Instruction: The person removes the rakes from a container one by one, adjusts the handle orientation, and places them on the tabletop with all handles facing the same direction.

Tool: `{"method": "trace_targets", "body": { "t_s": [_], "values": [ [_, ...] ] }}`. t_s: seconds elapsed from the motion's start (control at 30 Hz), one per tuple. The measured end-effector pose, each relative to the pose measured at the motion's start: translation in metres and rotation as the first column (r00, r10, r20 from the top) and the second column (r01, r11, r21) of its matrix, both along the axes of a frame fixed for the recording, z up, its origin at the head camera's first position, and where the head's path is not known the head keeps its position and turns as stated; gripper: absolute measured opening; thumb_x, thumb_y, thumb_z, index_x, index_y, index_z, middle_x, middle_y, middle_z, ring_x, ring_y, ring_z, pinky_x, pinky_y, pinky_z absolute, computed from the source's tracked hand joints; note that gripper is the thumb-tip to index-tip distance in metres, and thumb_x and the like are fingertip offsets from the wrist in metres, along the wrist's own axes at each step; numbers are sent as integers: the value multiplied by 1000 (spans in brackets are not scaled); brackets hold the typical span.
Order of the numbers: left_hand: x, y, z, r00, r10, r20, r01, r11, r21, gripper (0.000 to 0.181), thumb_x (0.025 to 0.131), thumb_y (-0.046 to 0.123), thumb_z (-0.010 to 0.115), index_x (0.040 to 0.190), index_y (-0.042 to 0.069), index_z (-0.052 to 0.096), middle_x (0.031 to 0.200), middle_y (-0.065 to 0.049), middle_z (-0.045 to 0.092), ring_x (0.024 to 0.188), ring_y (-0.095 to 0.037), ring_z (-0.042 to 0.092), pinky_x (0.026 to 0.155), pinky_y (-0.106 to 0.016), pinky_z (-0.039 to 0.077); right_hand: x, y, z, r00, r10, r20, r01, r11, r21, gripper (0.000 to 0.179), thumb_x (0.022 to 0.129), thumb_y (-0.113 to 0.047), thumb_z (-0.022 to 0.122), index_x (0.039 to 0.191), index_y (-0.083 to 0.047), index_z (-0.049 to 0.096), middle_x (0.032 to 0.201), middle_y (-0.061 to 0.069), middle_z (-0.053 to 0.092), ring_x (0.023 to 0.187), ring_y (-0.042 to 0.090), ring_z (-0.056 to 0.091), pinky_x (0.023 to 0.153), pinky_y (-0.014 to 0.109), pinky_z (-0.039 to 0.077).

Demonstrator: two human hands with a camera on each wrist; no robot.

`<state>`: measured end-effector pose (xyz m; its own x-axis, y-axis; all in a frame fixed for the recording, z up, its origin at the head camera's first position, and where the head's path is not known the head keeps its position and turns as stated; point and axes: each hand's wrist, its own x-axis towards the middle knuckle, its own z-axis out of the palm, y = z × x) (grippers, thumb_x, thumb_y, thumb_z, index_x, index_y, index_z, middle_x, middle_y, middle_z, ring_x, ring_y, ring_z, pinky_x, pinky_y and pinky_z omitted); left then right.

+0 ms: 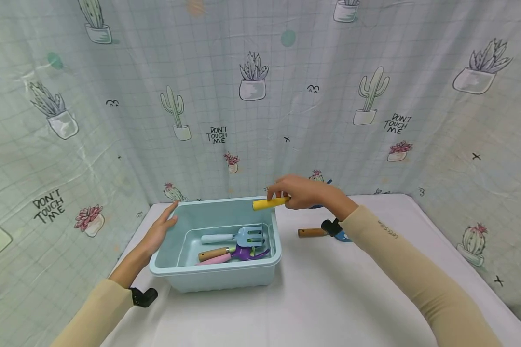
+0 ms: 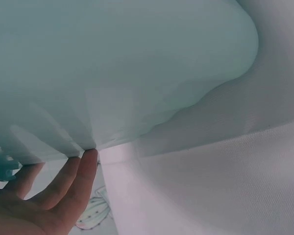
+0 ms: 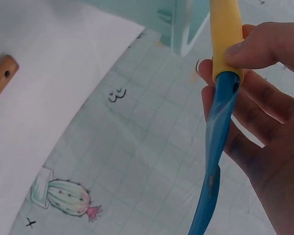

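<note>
A pale blue plastic bin (image 1: 217, 279) stands on the table. My left hand (image 1: 159, 233) holds its left rim, thumb over the inside and fingers (image 2: 78, 188) along the outer wall. Over the bin's right rim, my right hand (image 1: 301, 191) grips a garden hand tool by its yellow handle (image 3: 227, 36). Its blue shank (image 3: 218, 122) runs back under the palm; the working end is mostly hidden behind the hand. Inside the bin lie a light blue hand fork (image 1: 248, 236), a wooden-handled tool (image 1: 214, 253) and a purple-headed tool (image 1: 245, 254) with a pink handle.
Right of the bin, another tool with a wooden handle (image 1: 311, 233) and a blue head (image 1: 342, 236) lies on the white table (image 1: 312, 299), partly covered by my right wrist. A cactus-print curtain (image 1: 304, 120) hangs behind the table and along both sides.
</note>
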<state>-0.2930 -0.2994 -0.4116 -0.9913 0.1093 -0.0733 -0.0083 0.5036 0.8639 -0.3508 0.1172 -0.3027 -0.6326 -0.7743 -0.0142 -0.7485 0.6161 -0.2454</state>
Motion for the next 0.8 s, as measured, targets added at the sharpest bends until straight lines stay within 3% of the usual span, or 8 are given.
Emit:
{"method": "trace_targets", "body": {
  "t_s": [0.5, 0.8],
  "values": [
    [0, -1, -1, 1000, -5, -1, 5, 999, 38, 60, 114, 32, 25, 168, 25, -2, 174, -21, 0, 156, -54, 16, 117, -71, 32, 0, 41, -9, 996, -85, 35, 87, 995, -40, 43, 88, 6, 67, 123, -18, 73, 115, 6, 71, 100, 22, 66, 83, 32, 62],
    [0, -1, 1, 1000, 0, -9, 0, 1000, 16, 60, 114, 32, 25, 168, 24, -2, 174, -20, -2, 157, -54, 13, 119, -72, 27, 6, 66, -17, 992, -122, 18, 123, 992, -20, 44, 87, 7, 67, 123, -18, 74, 113, 5, 71, 98, 22, 65, 82, 33, 62]
  ]
}}
